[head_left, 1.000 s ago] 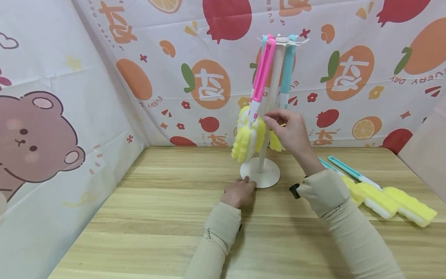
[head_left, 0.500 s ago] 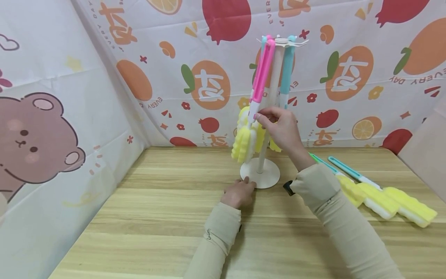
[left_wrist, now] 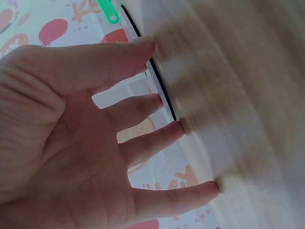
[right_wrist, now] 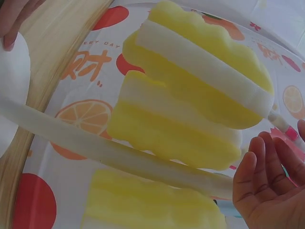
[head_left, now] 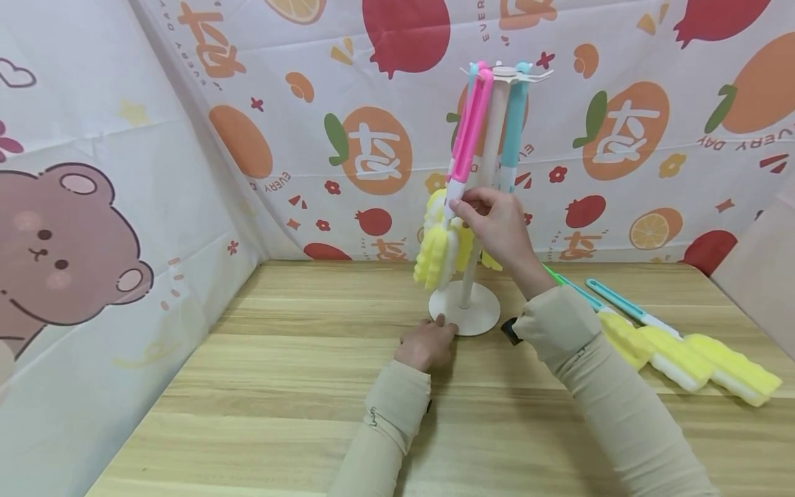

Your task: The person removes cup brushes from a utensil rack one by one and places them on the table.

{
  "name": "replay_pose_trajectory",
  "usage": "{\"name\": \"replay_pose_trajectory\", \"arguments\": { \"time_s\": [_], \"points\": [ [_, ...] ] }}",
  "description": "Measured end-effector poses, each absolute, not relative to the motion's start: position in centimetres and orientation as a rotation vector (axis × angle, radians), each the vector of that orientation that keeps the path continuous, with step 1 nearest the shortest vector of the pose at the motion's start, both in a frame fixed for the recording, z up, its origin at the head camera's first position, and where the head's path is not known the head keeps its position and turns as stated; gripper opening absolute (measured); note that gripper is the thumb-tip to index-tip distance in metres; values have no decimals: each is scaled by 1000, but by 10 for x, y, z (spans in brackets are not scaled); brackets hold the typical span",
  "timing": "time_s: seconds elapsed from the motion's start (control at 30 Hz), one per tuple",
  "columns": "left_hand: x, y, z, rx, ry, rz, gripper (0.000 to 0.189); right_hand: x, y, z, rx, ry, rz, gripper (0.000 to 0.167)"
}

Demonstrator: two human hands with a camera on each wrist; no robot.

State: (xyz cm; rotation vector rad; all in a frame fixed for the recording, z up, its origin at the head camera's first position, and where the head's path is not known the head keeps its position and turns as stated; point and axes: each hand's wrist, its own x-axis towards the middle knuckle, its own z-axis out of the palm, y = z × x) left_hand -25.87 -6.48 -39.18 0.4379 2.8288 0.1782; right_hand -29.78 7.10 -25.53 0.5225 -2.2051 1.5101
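In the head view, a white stand [head_left: 491, 145] with a round base [head_left: 481, 314] bears several sponge cup brushes hung from its top hooks. The front one is a pink-handled sponge brush [head_left: 472, 131] with a yellow and white sponge head [right_wrist: 205, 62]. My right hand [head_left: 499, 224] pinches its white neck between thumb and fingers, just above the sponge. My left hand [head_left: 426, 344] rests at the front left of the base, fingers spread and fairly straight. In the left wrist view, thumb and fingertips touch the base's rim [left_wrist: 164, 93] and the table.
Several more sponge brushes lie on the table at the right, among them a teal-handled brush [head_left: 615, 300]. A teal-handled brush [head_left: 514, 117] hangs at the stand's right. Behind the wooden table [head_left: 279, 400] hangs a fruit-print cloth [head_left: 279, 69].
My right hand has moved left from beside the pole onto the neck of the pink-handled sponge brush and grips it there. The left hand has stayed at the base.
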Motion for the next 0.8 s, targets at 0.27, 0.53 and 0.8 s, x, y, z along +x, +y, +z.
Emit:
{"name": "replay_pose_trajectory", "arguments": {
  "time_s": [0.27, 0.53, 0.8],
  "points": [
    [-258, -65, -391, 446, 2836, 187, 42, -299, 68, -252, 494, -2231, 1518, 26],
    [-257, -65, -390, 446, 2839, 192, 40, -298, 67, -252, 500, -2216, 1479, 23],
    [-257, -63, -389, 422, 2837, 158, 45, -293, 67, -251, 535, -2187, 1453, 20]
  ]
}}
